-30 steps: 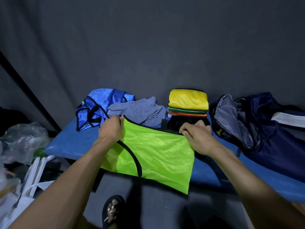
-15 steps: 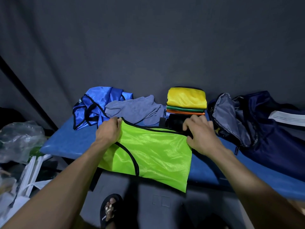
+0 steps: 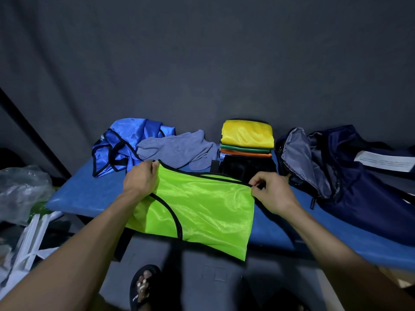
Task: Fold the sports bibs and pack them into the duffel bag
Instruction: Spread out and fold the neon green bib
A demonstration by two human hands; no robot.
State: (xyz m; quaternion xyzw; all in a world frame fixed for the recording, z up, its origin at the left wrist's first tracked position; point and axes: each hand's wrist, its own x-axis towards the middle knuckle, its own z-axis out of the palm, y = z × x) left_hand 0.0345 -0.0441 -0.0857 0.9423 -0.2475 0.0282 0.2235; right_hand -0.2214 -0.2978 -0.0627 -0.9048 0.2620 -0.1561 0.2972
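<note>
A lime-green bib (image 3: 202,212) with black trim lies on the blue table (image 3: 85,194), its lower part hanging over the front edge. My left hand (image 3: 141,179) grips its upper left corner. My right hand (image 3: 271,191) pinches its upper right corner. Behind it stands a stack of folded bibs (image 3: 247,136), yellow on top, then green and orange. A crumpled blue bib (image 3: 125,144) and a grey-blue cloth (image 3: 177,149) lie at the back left. The navy duffel bag (image 3: 350,176) lies open at the right, showing its grey lining.
A black item (image 3: 244,170) sits under the folded stack. A white paper (image 3: 386,161) rests on the duffel. Clear plastic bags (image 3: 22,189) and white frames (image 3: 33,239) crowd the left floor. My sandalled foot (image 3: 143,288) is below the table edge. A dark curtain hangs behind.
My right hand has shifted from lying over the bib's top edge near the black item to pinching its upper right corner. The left hand keeps its hold on the left corner.
</note>
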